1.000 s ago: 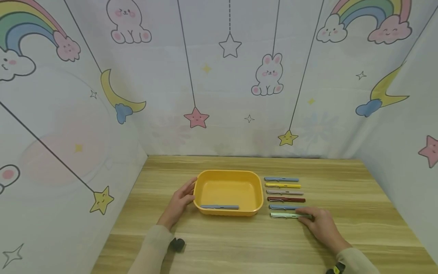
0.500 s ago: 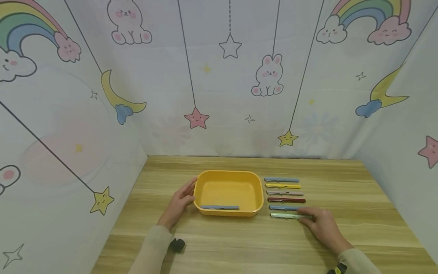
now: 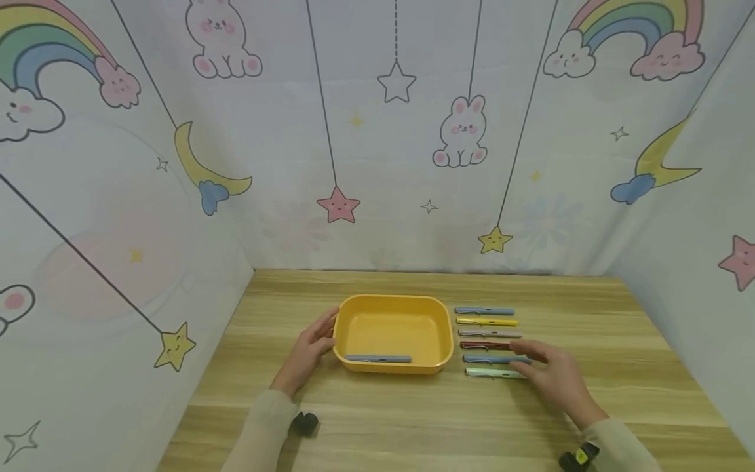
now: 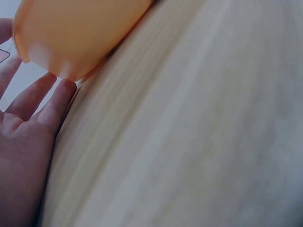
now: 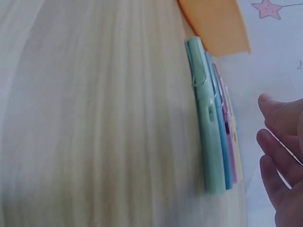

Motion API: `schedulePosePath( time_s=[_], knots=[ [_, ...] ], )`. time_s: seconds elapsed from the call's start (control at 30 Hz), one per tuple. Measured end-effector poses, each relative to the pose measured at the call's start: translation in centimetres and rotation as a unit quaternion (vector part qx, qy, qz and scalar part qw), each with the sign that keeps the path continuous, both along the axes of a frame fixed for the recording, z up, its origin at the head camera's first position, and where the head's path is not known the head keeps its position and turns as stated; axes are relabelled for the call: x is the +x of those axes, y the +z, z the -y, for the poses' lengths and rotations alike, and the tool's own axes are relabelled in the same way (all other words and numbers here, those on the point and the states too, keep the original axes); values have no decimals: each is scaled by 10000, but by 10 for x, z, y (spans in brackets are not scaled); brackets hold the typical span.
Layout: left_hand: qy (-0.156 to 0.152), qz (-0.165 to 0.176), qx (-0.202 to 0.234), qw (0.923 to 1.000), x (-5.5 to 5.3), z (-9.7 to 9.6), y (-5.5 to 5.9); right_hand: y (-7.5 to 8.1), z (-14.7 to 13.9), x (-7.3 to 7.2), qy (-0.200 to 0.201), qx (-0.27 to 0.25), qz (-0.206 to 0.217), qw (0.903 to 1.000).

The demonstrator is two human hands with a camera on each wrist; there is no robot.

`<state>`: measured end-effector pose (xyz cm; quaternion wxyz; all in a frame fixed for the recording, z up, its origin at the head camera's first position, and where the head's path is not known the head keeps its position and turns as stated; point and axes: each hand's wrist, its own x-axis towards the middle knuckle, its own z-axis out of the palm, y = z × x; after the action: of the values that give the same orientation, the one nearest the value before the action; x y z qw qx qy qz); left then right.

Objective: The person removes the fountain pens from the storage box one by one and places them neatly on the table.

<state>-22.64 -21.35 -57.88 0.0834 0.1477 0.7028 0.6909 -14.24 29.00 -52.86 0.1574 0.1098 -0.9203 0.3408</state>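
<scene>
My left hand (image 3: 305, 351) rests straight fingers against the left side of a yellow plastic tray (image 3: 394, 301); the left wrist view shows those fingertips (image 4: 68, 85) at the tray's wall. Inside the tray, along its near side, lies a grey-blue pen (image 3: 377, 358). My right hand (image 3: 557, 377) hovers above the right ends of the nearer pens, fingers apart and holding nothing. Under it lie a mint-green pen (image 5: 210, 137), a blue pen (image 3: 492, 359) and a dark red pen (image 3: 483, 345), whose right end is hidden by the fingers.
Further back in the same column lie a pinkish-grey pen (image 3: 489, 334), a yellow pen (image 3: 486, 322) and another blue pen (image 3: 485, 311), all roughly parallel. The wood-grain table (image 3: 413, 419) meets a printed cloth (image 3: 389, 242) at the back and sides.
My right hand has let go of the mint-green pen and lifted, its fingers spreading and shifting slightly away from me. The left hand and the tray have stayed in place.
</scene>
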Motion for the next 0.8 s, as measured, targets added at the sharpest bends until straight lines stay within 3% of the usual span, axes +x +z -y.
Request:
schedulePosePath(
  time_s=[0.43,0.8],
  knots=[
    [4,-59,6,10000,1,0,-1,9,28,-17,244,-474,280,9982],
    [47,-38,-52,10000,0,0,-1,20,62,-35,786,-1227,614,9874]
  ],
)
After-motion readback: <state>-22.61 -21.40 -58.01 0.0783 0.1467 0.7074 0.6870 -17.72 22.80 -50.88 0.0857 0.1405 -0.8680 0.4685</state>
